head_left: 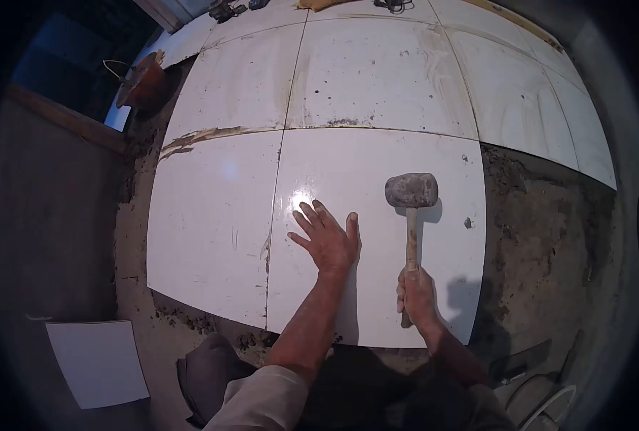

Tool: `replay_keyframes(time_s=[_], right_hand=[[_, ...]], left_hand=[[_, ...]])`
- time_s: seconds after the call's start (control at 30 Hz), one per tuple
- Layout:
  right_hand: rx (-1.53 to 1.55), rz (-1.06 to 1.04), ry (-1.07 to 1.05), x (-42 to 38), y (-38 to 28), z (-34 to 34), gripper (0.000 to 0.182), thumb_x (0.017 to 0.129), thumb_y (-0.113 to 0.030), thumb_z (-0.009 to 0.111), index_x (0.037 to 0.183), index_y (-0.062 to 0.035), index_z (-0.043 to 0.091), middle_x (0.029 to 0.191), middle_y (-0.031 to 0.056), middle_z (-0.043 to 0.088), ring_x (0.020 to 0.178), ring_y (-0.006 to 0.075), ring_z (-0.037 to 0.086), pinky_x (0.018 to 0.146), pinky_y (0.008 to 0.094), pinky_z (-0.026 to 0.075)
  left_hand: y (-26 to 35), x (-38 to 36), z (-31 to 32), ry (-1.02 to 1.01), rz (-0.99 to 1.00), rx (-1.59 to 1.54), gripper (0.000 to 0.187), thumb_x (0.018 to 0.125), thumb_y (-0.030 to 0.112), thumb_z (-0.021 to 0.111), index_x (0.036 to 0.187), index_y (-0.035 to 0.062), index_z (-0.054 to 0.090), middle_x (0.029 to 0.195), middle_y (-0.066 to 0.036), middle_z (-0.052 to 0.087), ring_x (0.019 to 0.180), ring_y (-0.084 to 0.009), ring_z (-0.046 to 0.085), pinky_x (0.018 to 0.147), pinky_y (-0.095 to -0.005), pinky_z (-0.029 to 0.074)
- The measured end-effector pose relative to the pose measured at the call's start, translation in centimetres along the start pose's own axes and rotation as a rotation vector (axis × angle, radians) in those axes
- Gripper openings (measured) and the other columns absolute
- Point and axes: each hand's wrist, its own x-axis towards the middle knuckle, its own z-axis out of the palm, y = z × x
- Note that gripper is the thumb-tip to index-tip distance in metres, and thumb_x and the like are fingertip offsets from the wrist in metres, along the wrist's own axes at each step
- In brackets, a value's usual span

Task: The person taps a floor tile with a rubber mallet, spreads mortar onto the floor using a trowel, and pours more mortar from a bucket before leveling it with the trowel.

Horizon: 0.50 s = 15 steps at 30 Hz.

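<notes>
My left hand (327, 241) lies on a large white floor tile (377, 302), palm down with the fingers spread, near the seam with the tile on its left (208, 237). In my right hand (416, 294) is the wooden handle of a rubber mallet (411, 191), fingers wrapped round its lower part. The mallet's dark, worn head points away from me over the right half of the same tile and casts a shadow beside it.
More white tiles (370, 72) with dirt smears stretch to the back. Rough mortar bed (528, 237) borders the right side. A bucket (143, 82) stands at the far left, a loose tile piece (98, 363) lies front left. A trowel (521, 363) and a round container (542, 402) are front right.
</notes>
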Motion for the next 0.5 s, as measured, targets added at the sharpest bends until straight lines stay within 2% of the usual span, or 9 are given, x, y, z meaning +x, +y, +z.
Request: replay_keyframes(time_s=[0.1, 0.17, 0.2, 0.23, 0.3, 0.33, 0.4, 0.43, 0.5], right_hand=[[-0.022, -0.029, -0.007, -0.3, -0.5, 0.2, 0.036, 0.099, -0.039, 0.043, 0.086, -0.0061, 0.044, 0.07, 0.0004, 0.043, 0.052, 0.0066, 0.044, 0.038, 0.0238, 0.04], [-0.194, -0.028, 0.046, -0.3, -0.6, -0.5, 0.036, 0.098, -0.039, 0.044, 0.086, -0.0049, 0.045, 0.066, 0.0022, 0.044, 0.054, 0.0058, 0.045, 0.04, 0.0264, 0.039], [-0.344, -0.076, 0.09, -0.1, 0.2, -0.9, 0.034, 0.097, -0.035, 0.047, 0.087, -0.0023, 0.046, 0.063, 0.0099, 0.05, 0.054, 0.019, 0.054, 0.047, 0.0364, 0.043], [-0.348, -0.081, 0.085, -0.1, 0.8, -1.1, 0.034, 0.097, -0.035, 0.047, 0.087, -0.0023, 0.046, 0.063, 0.0099, 0.05, 0.054, 0.019, 0.054, 0.047, 0.0364, 0.043], [-0.821, -0.326, 0.17, -0.6, 1.9, -1.1, 0.031, 0.096, -0.03, 0.05, 0.088, -0.0001, 0.047, 0.068, 0.02, 0.056, 0.063, 0.0387, 0.059, 0.058, 0.0464, 0.045], [-0.826, -0.323, 0.162, -1.0, 2.1, -1.0, 0.031, 0.096, -0.03, 0.05, 0.088, -0.0001, 0.047, 0.068, 0.02, 0.056, 0.063, 0.0387, 0.059, 0.058, 0.0464, 0.045], [-0.961, -0.256, 0.137, -2.1, 2.2, -0.8, 0.029, 0.093, -0.028, 0.053, 0.089, 0.0002, 0.048, 0.074, 0.0251, 0.058, 0.074, 0.0485, 0.057, 0.066, 0.0509, 0.044], [-0.966, -0.257, 0.135, -2.4, 2.5, -0.7, 0.029, 0.093, -0.028, 0.053, 0.089, 0.0002, 0.048, 0.074, 0.0251, 0.058, 0.074, 0.0485, 0.057, 0.066, 0.0509, 0.044], [-1.022, -0.211, 0.123, -3.0, 3.1, -0.7, 0.03, 0.092, -0.03, 0.055, 0.089, 0.0, 0.048, 0.076, 0.0251, 0.059, 0.075, 0.0463, 0.059, 0.066, 0.0507, 0.045]], left_hand=[[-0.3, -0.2, -0.2, -0.046, -0.008, 0.004, 0.082, 0.093, 0.051, 0.042, 0.142, -0.0109, 0.02, 0.149, -0.028, 0.015, 0.14, -0.0444, 0.006, 0.107, -0.0672, 0.008], [-0.4, -0.2, 0.1, -0.016, 0.005, -0.002, 0.082, 0.093, 0.052, 0.042, 0.142, -0.0109, 0.021, 0.149, -0.028, 0.015, 0.14, -0.0446, 0.007, 0.106, -0.0676, 0.008], [-0.4, -0.2, 0.1, -0.007, 0.008, -0.011, 0.081, 0.094, 0.052, 0.041, 0.141, -0.0111, 0.021, 0.149, -0.029, 0.015, 0.14, -0.0448, 0.007, 0.106, -0.0677, 0.007], [-0.4, -0.1, 0.1, -0.001, 0.001, -0.013, 0.081, 0.094, 0.052, 0.041, 0.141, -0.0111, 0.021, 0.149, -0.029, 0.015, 0.14, -0.0448, 0.007, 0.106, -0.0677, 0.007], [-0.6, -0.1, 0.2, -0.025, 0.01, -0.035, 0.081, 0.094, 0.052, 0.041, 0.141, -0.0114, 0.022, 0.149, -0.029, 0.016, 0.141, -0.0451, 0.006, 0.107, -0.0676, 0.006], [-0.8, -0.2, 0.4, 0.007, 0.022, -0.042, 0.08, 0.094, 0.05, 0.042, 0.141, -0.0113, 0.022, 0.149, -0.029, 0.017, 0.141, -0.0451, 0.007, 0.107, -0.0671, 0.007], [-1.5, -0.1, 0.8, 0.016, 0.051, -0.045, 0.08, 0.093, 0.049, 0.042, 0.141, -0.0117, 0.023, 0.148, -0.03, 0.018, 0.141, -0.045, 0.008, 0.107, -0.0667, 0.008], [-1.7, 0.1, 0.8, 0.031, 0.09, -0.05, 0.079, 0.093, 0.049, 0.043, 0.14, -0.0121, 0.023, 0.148, -0.031, 0.018, 0.141, -0.0449, 0.009, 0.107, -0.0663, 0.009], [-3.3, 1.2, 0.5, 0.056, 0.111, -0.064, 0.071, 0.093, 0.044, 0.045, 0.141, -0.0068, 0.029, 0.147, -0.028, 0.025, 0.14, -0.0415, 0.015, 0.107, -0.0656, 0.012]])
